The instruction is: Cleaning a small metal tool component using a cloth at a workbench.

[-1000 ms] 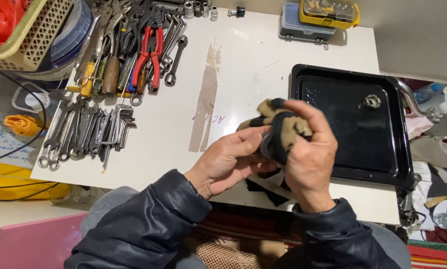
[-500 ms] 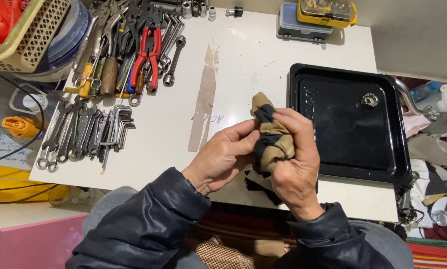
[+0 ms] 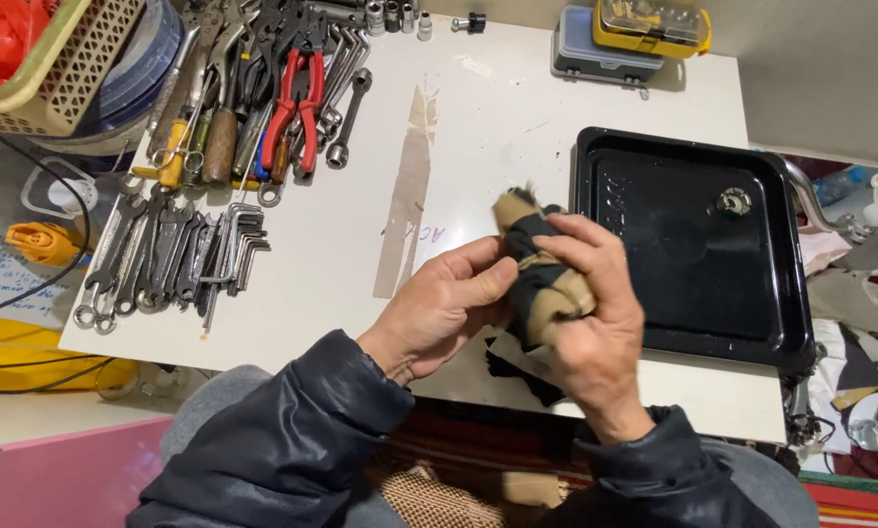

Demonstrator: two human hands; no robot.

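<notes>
My right hand (image 3: 595, 323) is wrapped around a tan and black stained rag (image 3: 539, 279), bunched up over the white table's (image 3: 478, 147) front edge. My left hand (image 3: 439, 308) presses against the rag from the left, fingers closed on something hidden inside the cloth; a round grey metal part showed there a second ago and is covered now. Both arms wear dark padded sleeves.
A black metal tray (image 3: 693, 323) holding one small metal fitting (image 3: 733, 201) lies at the right. Wrenches and hex keys (image 3: 175, 259), pliers with red handles (image 3: 297, 93) and screwdrivers lie at the left. Small parts boxes (image 3: 635, 34) stand at the back.
My right hand has turned and shifted the rag around the hidden part; the grey metal piece seen one second ago is now covered by cloth.
</notes>
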